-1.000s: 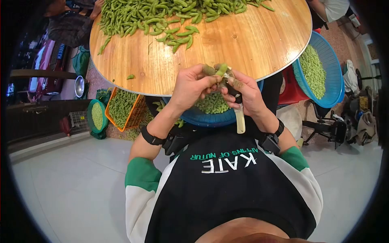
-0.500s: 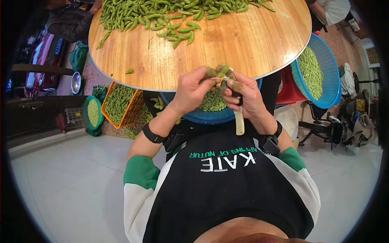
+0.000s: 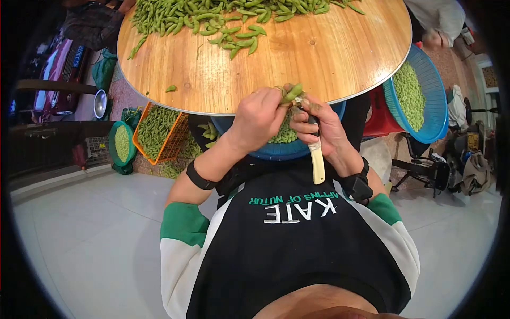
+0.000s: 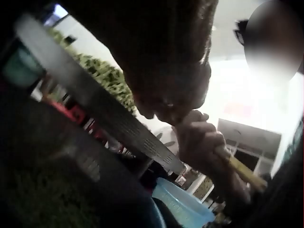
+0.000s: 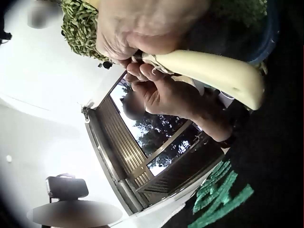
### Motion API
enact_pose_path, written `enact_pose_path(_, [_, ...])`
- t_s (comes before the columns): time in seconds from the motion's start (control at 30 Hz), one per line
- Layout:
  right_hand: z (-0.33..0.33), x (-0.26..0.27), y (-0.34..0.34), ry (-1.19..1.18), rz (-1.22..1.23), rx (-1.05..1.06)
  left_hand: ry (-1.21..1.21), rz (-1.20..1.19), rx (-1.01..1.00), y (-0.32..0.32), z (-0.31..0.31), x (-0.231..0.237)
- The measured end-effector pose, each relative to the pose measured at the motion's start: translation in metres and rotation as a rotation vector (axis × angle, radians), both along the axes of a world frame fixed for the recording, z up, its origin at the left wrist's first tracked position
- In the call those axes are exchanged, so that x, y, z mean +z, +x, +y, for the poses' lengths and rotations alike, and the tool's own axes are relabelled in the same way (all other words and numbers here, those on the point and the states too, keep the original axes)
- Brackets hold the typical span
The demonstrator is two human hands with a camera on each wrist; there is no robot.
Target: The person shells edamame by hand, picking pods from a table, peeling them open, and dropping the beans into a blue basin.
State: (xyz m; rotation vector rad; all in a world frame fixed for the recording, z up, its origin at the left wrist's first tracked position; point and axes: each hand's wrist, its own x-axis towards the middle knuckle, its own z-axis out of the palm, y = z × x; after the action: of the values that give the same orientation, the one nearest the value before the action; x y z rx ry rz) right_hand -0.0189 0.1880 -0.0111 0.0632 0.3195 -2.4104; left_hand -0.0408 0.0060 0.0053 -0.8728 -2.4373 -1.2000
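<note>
At the table (image 3: pixel 345 64), pod (image 3: pixel 292 94) and tool (image 3: pixel 317 166) are held by left hand (image 3: pixel 257 118) and right hand (image 3: pixel 325 128), basin (image 3: pixel 273 156) beneath seemingly for catching.

In the head view the top edge cut off the table (image 3: pixel 350 58) and the pile (image 3: pixel 212 16), while the table and the arms hid much of the basin (image 3: pixel 281 154). The left hand (image 3: pixel 259 118) covered part of the pod (image 3: pixel 292 93), and the right hand (image 3: pixel 323 127) hid the handle's (image 3: pixel 317 165) upper part. In the left wrist view both hands were dark, the pod could not be made out, and a head (image 4: pixel 274 42) was blurred.
</note>
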Motion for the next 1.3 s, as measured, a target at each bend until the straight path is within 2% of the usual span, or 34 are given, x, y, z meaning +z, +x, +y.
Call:
enact_pose_path(0.03, [-0.001,0.000,0.000,0.000,0.000,0.002,-0.121,0.214,0.038,0.002,0.001,0.003])
enact_pose_path(0.1, [-0.004,0.001,-0.002,-0.021,0.014,0.016,-0.139,0.208,0.082,0.006,0.003,0.008])
enact_pose_path(0.13, [-0.004,0.000,-0.001,-0.022,0.015,0.018,-0.088,0.116,0.056,0.006,0.001,0.008])
enact_pose_path(0.2, [-0.003,0.000,0.001,0.096,0.046,-0.010,-0.037,0.027,0.028,0.006,-0.001,0.006])
enact_pose_path(0.27, [-0.002,0.001,0.002,0.162,0.068,-0.029,0.312,-0.578,0.011,0.007,-0.001,0.001])
enact_pose_path(0.3, [-0.001,0.002,0.002,0.228,0.088,-0.047,0.312,-0.577,0.010,0.009,0.000,0.007])
enact_pose_path(0.37, [0.000,0.003,0.004,0.272,0.112,-0.071,0.527,-0.955,0.052,0.011,0.004,0.024])
enact_pose_path(0.43, [-0.001,0.004,0.005,0.316,0.138,-0.095,0.502,-0.929,0.048,0.012,0.006,0.017])
enact_pose_path(0.5, [-0.006,0.002,0.007,0.659,0.284,-0.197,0.478,-0.905,0.044,0.014,0.008,0.010])
enact_pose_path(0.53, [-0.009,0.002,0.007,0.658,0.286,-0.198,0.355,-0.790,0.077,0.016,0.008,0.007])
enact_pose_path(0.57, [-0.012,0.001,0.007,0.872,0.420,-0.317,0.233,-0.672,0.109,0.018,0.009,0.006])
enact_pose_path(0.6, [-0.014,-0.001,0.008,1.084,0.554,-0.435,0.214,-0.618,0.132,0.021,0.012,0.005])
enact_pose_path(0.63, [-0.015,-0.005,0.007,1.083,0.553,-0.432,0.213,-0.620,0.135,0.024,0.013,0.005])
enact_pose_path(0.7, [-0.015,-0.011,0.002,1.334,0.948,-0.677,0.185,-0.555,0.153,0.026,0.015,0.007])
enact_pose_path(0.73, [-0.013,-0.009,0.001,1.332,0.950,-0.678,0.185,-0.552,0.154,0.028,0.014,0.009])
enact_pose_path(0.8, [-0.009,-0.004,0.000,1.525,1.185,-0.679,0.053,-0.445,0.155,0.033,0.014,0.014])
enact_pose_path(0.97, [-0.012,-0.009,-0.002,1.547,1.300,-0.766,0.010,-0.445,0.076,0.043,0.011,0.019])
enact_pose_path(1.07, [-0.012,-0.003,0.000,1.497,1.414,-0.660,-0.079,-0.413,0.071,0.048,-0.009,0.022])
enact_pose_path(1.17, [-0.002,-0.001,0.001,1.430,1.533,-0.557,-0.353,-0.355,0.102,0.060,-0.053,0.043])
enact_pose_path(1.2, [-0.002,-0.001,0.000,1.425,1.534,-0.560,-0.550,-0.328,0.133,0.063,-0.069,0.050])
enact_pose_path(1.23, [-0.003,-0.001,-0.001,1.434,1.638,-0.603,-0.763,-0.331,0.144,0.066,-0.083,0.058])
enact_pose_path(1.27, [-0.003,-0.002,-0.002,1.441,1.741,-0.648,-0.847,-0.300,0.160,0.067,-0.095,0.060])
enact_pose_path(1.3, [-0.004,-0.003,-0.002,1.437,1.740,-0.653,-0.930,-0.269,0.175,0.066,-0.100,0.063])
